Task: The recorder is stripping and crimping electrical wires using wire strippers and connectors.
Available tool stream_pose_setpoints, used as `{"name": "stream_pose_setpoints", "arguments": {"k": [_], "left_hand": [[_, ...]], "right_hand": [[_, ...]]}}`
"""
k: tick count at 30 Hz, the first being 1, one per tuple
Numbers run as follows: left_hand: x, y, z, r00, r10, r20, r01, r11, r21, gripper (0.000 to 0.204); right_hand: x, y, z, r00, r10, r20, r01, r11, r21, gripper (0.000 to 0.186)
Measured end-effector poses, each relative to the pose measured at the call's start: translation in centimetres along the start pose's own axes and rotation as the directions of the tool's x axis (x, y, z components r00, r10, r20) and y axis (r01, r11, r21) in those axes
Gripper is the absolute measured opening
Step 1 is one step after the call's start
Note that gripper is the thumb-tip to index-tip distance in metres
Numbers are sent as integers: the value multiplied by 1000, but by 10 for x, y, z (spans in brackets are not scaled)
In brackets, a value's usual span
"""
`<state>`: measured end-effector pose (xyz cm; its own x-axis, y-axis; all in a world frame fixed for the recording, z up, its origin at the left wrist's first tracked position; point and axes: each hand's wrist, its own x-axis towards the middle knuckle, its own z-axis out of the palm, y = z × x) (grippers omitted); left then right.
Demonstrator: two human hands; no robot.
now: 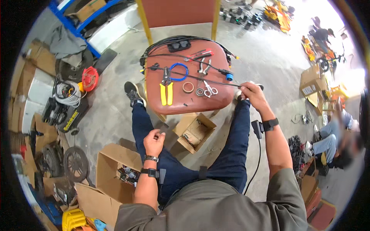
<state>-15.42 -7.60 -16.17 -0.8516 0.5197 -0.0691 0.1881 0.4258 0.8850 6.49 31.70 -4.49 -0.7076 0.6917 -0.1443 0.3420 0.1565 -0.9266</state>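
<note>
A thin black cable point(219, 82) runs across the red-brown padded chair seat point(154, 103), and my right hand point(252, 94) is closed on it beyond the seat's right edge. My left hand point(154, 141) hovers over my left thigh with fingers curled in, and no object shows in it. On the seat lie yellow-handled wire strippers point(166, 86), a blue wire coil point(185, 72), a tape roll point(188, 87), a black ring-shaped roll point(199, 92), scissors point(210, 89), grey-handled pliers point(204, 67), a red-handled tool point(202, 54) and a blue connector point(229, 77). More black cables point(154, 48) line its back edge.
A small open carton point(195, 133) stands on the floor between my legs. A larger carton point(111, 165) with small parts is by my left arm. Wheels point(76, 163) and a black machine point(67, 113) crowd the left. At right are cartons point(311, 81) and other people point(331, 138).
</note>
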Motion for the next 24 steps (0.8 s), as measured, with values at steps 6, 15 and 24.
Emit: {"name": "stream_pose_setpoints", "arguments": {"k": [6,15,24], "left_hand": [[-6,1,-1,997,39,-72,-37,999,38,23],[-27,-8,-13,999,36,-40,-36,999,3,25],[-34,6,-20,996,61,-59,-62,998,-4,21]], "right_hand": [[-9,-40,19,999,-19,-38,26,982,188,18],[-18,-18,16,983,94,-156,-54,968,243,20],[-38,10,39,999,33,-27,-31,999,39,17]]}}
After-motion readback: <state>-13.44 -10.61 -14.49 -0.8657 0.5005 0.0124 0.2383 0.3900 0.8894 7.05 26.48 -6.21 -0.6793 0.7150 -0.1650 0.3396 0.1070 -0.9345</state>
